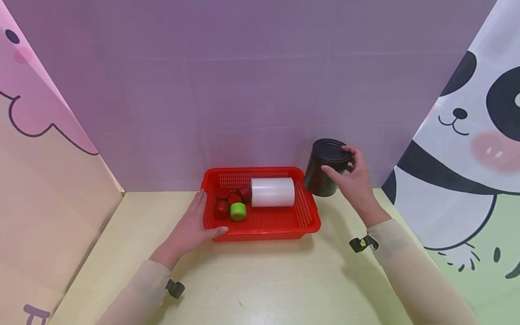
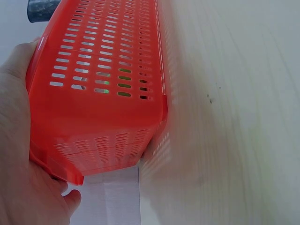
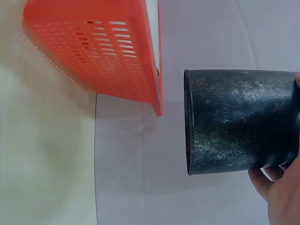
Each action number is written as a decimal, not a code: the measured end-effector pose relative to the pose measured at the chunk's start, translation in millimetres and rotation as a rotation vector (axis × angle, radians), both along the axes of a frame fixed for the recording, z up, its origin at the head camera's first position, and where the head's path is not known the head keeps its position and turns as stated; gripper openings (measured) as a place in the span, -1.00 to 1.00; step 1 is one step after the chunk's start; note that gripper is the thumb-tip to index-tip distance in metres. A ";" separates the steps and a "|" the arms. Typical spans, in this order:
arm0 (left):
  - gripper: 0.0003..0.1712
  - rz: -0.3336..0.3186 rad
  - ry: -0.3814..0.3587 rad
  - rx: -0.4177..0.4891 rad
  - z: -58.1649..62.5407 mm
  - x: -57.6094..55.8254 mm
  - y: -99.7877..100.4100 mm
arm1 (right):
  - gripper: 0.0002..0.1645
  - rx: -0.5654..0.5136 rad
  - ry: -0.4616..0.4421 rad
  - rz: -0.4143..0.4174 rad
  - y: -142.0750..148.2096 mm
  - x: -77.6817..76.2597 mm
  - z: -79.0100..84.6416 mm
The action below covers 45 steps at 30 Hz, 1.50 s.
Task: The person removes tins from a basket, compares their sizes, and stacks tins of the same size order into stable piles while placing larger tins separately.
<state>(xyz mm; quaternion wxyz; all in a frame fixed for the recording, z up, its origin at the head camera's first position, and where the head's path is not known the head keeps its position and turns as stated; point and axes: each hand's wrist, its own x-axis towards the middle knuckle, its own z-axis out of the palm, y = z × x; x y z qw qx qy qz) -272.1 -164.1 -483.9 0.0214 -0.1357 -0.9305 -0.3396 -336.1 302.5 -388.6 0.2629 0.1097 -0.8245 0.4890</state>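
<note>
My right hand (image 1: 353, 178) grips a dark, mottled cylindrical canister (image 1: 322, 169) near its upper end, thumb and fingers spread around it. The canister hangs tilted just beyond the right end of a red slotted plastic basket (image 1: 260, 234). In the right wrist view the rimmed lower end of the canister (image 3: 239, 124) is apart from the basket's rim. At the basket's left front corner, my left hand (image 1: 192, 225) holds the rim, thumb over the front edge and fingers along the left side. Inside lie a white cylinder (image 1: 272, 192), several red rounded pieces (image 1: 221, 209) and a green one (image 1: 238, 211).
The basket stands on a pale wooden table (image 1: 260, 280), close to the purple back wall (image 1: 260, 99). A panda-printed panel (image 1: 451, 189) borders the right side, and a pink and peach panel (image 1: 44, 180) the left.
</note>
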 end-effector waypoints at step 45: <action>0.59 0.012 0.008 -0.006 -2.0 1.9 1.0 | 0.15 -0.053 -0.117 -0.079 20.6 -37.5 -46.5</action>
